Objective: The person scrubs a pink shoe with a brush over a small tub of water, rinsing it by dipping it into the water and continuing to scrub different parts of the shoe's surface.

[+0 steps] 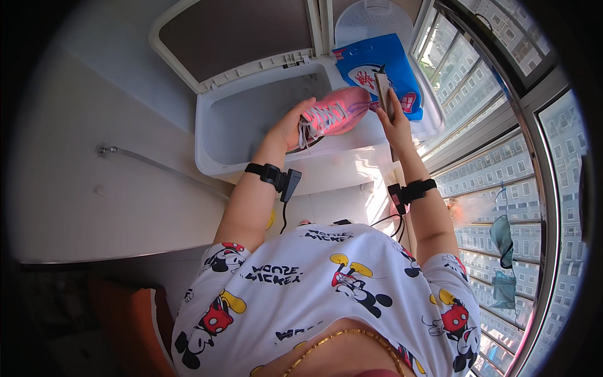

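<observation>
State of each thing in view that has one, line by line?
Lid: raised, open
Tub: uncovered; whether it holds water is unclear
Pink shoe: laces threaded, held in left hand
Brush-like tool: held in right hand
Blue bag: lying beside the tub

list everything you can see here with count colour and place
shoe: 1, pink, in left hand
slim tool: 1, greyish, in right hand, kind unclear
washing machine: 1, white, top centre
lid: 1, dark with pale rim, raised
packet: 1, blue, on the washing machine, right side
rounded cover: 1, translucent, behind packet
hose: 1, grey, left
window: 1, silver-framed, right
hanging cloths: 2, teal, right
orange object: 1, orange, lower left, too dim to identify
shirt: 1, white with cartoon prints, bottom centre
necklace: 1, gold, bottom edge
straps: 2, black, one per forearm
left hand: 1, bare, on shoe
right hand: 1, bare, around slim tool
</observation>
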A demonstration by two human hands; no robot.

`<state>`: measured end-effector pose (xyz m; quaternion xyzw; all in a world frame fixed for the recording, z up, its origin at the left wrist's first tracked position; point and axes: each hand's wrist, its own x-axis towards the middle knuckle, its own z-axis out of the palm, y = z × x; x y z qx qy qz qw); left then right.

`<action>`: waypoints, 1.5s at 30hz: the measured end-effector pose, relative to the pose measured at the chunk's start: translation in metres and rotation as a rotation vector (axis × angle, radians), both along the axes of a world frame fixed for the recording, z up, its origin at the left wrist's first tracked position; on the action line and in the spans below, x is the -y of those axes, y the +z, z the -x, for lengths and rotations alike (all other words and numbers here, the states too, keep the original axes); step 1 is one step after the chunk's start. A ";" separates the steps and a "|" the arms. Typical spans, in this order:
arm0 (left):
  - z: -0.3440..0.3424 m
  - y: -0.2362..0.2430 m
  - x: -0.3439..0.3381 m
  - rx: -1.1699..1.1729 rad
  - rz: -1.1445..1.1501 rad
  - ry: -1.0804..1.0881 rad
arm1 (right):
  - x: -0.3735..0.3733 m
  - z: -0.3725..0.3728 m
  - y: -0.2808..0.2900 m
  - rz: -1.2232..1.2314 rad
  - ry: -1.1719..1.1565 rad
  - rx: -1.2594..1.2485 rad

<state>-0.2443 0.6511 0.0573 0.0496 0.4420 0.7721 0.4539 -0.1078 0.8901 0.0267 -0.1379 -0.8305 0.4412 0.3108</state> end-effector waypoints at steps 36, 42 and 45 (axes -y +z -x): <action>0.006 -0.042 -0.032 -1.340 0.550 0.043 | 0.028 0.014 -0.049 -0.590 0.194 0.175; 0.012 -0.035 -0.033 -1.331 0.607 -0.158 | 0.009 0.034 -0.033 -0.611 -0.050 0.135; 0.009 -0.039 -0.034 -1.257 0.496 0.076 | 0.039 0.017 -0.040 -0.564 0.151 0.134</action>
